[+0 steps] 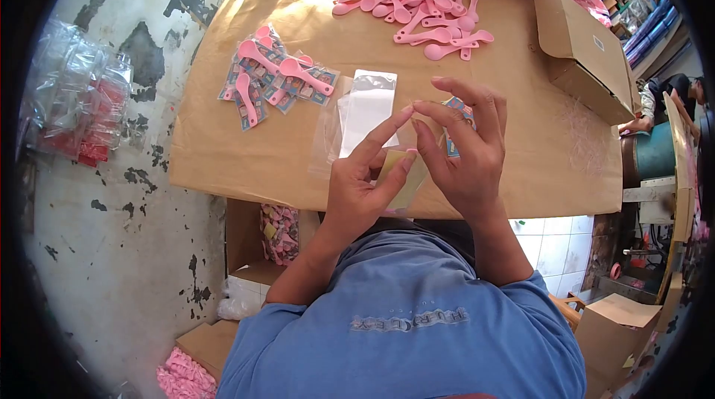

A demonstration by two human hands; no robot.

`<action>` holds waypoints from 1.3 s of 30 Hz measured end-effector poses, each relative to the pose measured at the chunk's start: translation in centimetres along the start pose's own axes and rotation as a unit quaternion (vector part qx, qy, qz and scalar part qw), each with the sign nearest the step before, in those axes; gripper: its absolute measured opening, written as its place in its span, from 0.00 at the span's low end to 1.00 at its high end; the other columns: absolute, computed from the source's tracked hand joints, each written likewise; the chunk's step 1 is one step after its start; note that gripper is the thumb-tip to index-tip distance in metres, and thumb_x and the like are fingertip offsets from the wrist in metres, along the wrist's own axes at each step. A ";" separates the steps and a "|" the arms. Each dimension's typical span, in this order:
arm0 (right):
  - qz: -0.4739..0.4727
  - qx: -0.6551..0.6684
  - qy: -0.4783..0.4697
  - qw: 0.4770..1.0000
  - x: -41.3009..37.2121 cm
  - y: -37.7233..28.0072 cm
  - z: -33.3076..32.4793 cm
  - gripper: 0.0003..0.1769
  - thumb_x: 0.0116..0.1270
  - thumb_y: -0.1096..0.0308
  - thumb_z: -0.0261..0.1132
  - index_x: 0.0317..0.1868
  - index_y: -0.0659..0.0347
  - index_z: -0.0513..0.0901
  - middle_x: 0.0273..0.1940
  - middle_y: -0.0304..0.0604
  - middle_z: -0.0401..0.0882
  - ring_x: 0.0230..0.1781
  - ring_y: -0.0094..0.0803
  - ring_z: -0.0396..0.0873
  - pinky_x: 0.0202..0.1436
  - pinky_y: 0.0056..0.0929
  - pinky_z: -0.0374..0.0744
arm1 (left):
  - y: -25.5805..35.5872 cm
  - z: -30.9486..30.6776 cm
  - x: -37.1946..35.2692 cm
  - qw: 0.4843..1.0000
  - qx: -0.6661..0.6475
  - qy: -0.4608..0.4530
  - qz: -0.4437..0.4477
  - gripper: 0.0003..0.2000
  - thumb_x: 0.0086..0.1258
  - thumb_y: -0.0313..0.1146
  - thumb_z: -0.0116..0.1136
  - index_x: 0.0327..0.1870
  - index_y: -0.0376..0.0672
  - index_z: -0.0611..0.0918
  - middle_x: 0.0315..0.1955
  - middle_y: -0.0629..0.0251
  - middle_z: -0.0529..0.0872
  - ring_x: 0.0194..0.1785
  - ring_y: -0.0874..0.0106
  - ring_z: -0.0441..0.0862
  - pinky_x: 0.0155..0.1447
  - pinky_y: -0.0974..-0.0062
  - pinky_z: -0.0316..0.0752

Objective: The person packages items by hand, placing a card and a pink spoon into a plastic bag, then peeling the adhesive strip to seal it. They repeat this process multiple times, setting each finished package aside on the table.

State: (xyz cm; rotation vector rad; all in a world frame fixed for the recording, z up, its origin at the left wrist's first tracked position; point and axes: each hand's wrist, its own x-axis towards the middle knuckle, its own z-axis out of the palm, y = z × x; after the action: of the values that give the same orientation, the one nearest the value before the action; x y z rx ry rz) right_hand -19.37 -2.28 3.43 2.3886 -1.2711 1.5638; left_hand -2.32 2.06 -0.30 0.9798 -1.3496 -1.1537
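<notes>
Close above the front of the table, my left hand (366,175) is closed on a small clear plastic packet (406,192), thumb across its face. Something yellowish-green shows inside the packet, with a bit of pink near its top. My right hand (469,149) is bent in a pinch at the packet's upper end, its index fingertip meeting my left one; the thin film there is hard to see. Behind my right fingers lies a blue printed card (458,112), partly hidden. White cards and clear bags (370,112) lie just beyond my left hand.
Packed pink spoons with blue cards (277,75) lie at the left of the brown-covered table (521,138). A heap of loose pink spoons (417,0) is at the back. A cardboard box (585,56) stands at the right. Plastic bags (78,93) are by the left wall.
</notes>
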 end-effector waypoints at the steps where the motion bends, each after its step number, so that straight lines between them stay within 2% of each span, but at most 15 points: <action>1: 0.008 0.008 -0.002 1.000 -0.1 0.1 -0.1 0.14 0.58 0.73 0.76 0.46 0.57 0.91 0.58 0.41 0.82 0.56 0.44 0.76 0.56 0.41 0.77 | 0.1 0.0 0.0 1.000 0.022 -0.003 -0.001 0.31 0.75 0.25 0.64 0.79 0.45 0.73 0.17 0.76 0.70 0.27 0.87 0.63 0.37 0.88 0.61; 4: 0.011 0.016 0.013 1.000 -0.4 0.5 -0.3 0.12 0.58 0.73 0.76 0.44 0.58 0.90 0.56 0.39 0.84 0.55 0.44 0.77 0.56 0.41 0.77 | 0.4 0.3 -0.1 0.997 0.077 -0.016 0.006 0.31 0.74 0.26 0.65 0.79 0.45 0.73 0.16 0.77 0.60 0.25 0.85 0.57 0.35 0.86 0.57; 6: -0.002 0.001 0.016 1.000 -0.3 0.9 -0.7 0.11 0.57 0.73 0.75 0.42 0.58 0.90 0.54 0.38 0.85 0.55 0.44 0.78 0.56 0.41 0.77 | 1.0 0.3 0.1 0.993 0.113 -0.036 0.008 0.31 0.75 0.24 0.64 0.79 0.43 0.72 0.19 0.75 0.67 0.27 0.86 0.62 0.37 0.87 0.60; 8: -0.005 -0.005 0.010 1.000 -0.5 1.1 -1.0 0.10 0.56 0.74 0.75 0.40 0.58 0.89 0.53 0.38 0.86 0.54 0.44 0.79 0.57 0.41 0.77 | 2.0 0.3 0.0 0.986 0.150 -0.067 -0.001 0.30 0.76 0.21 0.62 0.79 0.37 0.70 0.24 0.71 0.85 0.33 0.90 0.76 0.41 0.89 0.68; 11: -0.004 0.005 0.000 1.000 -0.5 1.5 -1.3 0.09 0.56 0.75 0.75 0.39 0.58 0.88 0.51 0.39 0.86 0.53 0.43 0.81 0.57 0.42 0.77 | 2.5 1.0 -0.1 0.989 0.132 -0.065 0.019 0.30 0.75 0.22 0.63 0.79 0.38 0.71 0.20 0.73 0.81 0.30 0.90 0.73 0.40 0.89 0.66; 13: -0.004 0.019 0.001 1.000 -0.6 1.8 -1.5 0.09 0.56 0.77 0.74 0.39 0.59 0.87 0.50 0.40 0.86 0.52 0.44 0.82 0.57 0.41 0.78 | 3.1 0.4 -0.2 0.982 0.165 -0.089 -0.020 0.30 0.76 0.23 0.62 0.79 0.38 0.70 0.23 0.70 0.85 0.33 0.89 0.77 0.41 0.88 0.69; 19: 0.131 0.186 0.019 0.974 -0.9 1.4 -1.6 0.09 0.62 0.82 0.70 0.43 0.65 0.85 0.50 0.48 0.87 0.52 0.41 0.85 0.58 0.36 0.82 | 2.2 0.1 -0.6 0.990 0.085 -0.099 -0.043 0.29 0.79 0.26 0.62 0.80 0.38 0.69 0.42 0.54 0.94 0.46 0.82 0.87 0.47 0.84 0.79; 23: 0.260 0.419 0.154 0.856 -0.4 3.5 -2.1 0.08 0.70 0.82 0.64 0.48 0.65 0.82 0.51 0.54 0.87 0.53 0.40 0.86 0.65 0.40 0.82 | 1.7 -0.3 -1.1 0.991 -0.051 -0.068 -0.103 0.25 0.80 0.28 0.61 0.76 0.35 0.72 0.50 0.50 0.93 0.50 0.74 0.90 0.52 0.78 0.85; 25: 0.277 0.519 0.228 0.776 0.3 4.8 -3.3 0.08 0.73 0.83 0.60 0.49 0.65 0.79 0.54 0.57 0.85 0.52 0.40 0.86 0.69 0.43 0.82 | 2.5 -0.6 -1.1 0.984 -0.103 -0.025 -0.141 0.23 0.81 0.29 0.61 0.74 0.36 0.74 0.53 0.52 0.92 0.49 0.77 0.89 0.47 0.79 0.85; 28: 0.239 0.539 0.248 0.768 -0.1 5.5 -4.8 0.09 0.73 0.85 0.56 0.47 0.62 0.77 0.48 0.55 0.84 0.46 0.36 0.85 0.72 0.49 0.81 | 1.4 -1.0 -0.9 0.979 -0.169 0.016 -0.112 0.19 0.81 0.30 0.61 0.69 0.35 0.77 0.57 0.52 0.89 0.50 0.74 0.90 0.49 0.77 0.87; 29: 0.238 0.539 0.254 0.767 -0.6 5.8 -4.6 0.08 0.72 0.84 0.55 0.45 0.62 0.74 0.40 0.46 0.81 0.34 0.29 0.79 0.60 0.40 0.87 | 0.8 -1.2 -0.8 0.978 -0.188 0.027 -0.088 0.18 0.81 0.29 0.61 0.68 0.34 0.78 0.59 0.51 0.88 0.51 0.72 0.90 0.51 0.76 0.88; 32: 0.248 0.559 0.109 0.783 -1.4 3.5 -4.1 0.09 0.68 0.82 0.55 0.46 0.62 0.74 0.35 0.40 0.76 0.27 0.22 0.71 0.41 0.25 0.83 | 0.4 -1.7 -0.6 0.978 -0.202 0.026 -0.044 0.17 0.81 0.28 0.60 0.66 0.31 0.79 0.59 0.52 0.88 0.56 0.73 0.88 0.56 0.75 0.86; 33: 0.271 0.561 0.054 0.780 -2.5 3.3 -3.6 0.15 0.64 0.82 0.55 0.50 0.63 0.77 0.38 0.36 0.78 0.27 0.17 0.66 0.32 0.16 0.70 | 0.2 -1.8 -0.5 0.978 -0.205 0.032 -0.034 0.16 0.80 0.27 0.61 0.65 0.32 0.80 0.60 0.51 0.87 0.57 0.71 0.88 0.59 0.73 0.84; 35: 0.333 0.519 -0.054 0.785 -2.9 1.6 -2.6 0.13 0.70 0.79 0.59 0.53 0.63 0.80 0.38 0.33 0.78 0.30 0.13 0.68 0.33 0.14 0.68 | -0.2 -1.7 -0.5 0.977 -0.209 0.043 -0.014 0.15 0.79 0.25 0.62 0.63 0.32 0.80 0.61 0.49 0.86 0.59 0.67 0.87 0.66 0.69 0.81; 39: 0.327 0.454 -0.134 0.818 -3.3 -0.1 0.2 0.08 0.77 0.71 0.67 0.52 0.64 0.83 0.40 0.31 0.81 0.37 0.12 0.75 0.37 0.15 0.72 | -0.3 -1.7 -0.4 0.979 -0.196 0.044 -0.015 0.15 0.78 0.24 0.62 0.63 0.32 0.80 0.55 0.55 0.87 0.59 0.70 0.86 0.64 0.71 0.81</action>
State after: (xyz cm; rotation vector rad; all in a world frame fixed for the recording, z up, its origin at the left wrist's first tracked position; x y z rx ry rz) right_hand -19.66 -0.27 0.82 2.9355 -1.8613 2.5765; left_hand -0.56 2.16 -0.76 0.7548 -0.9893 -1.3224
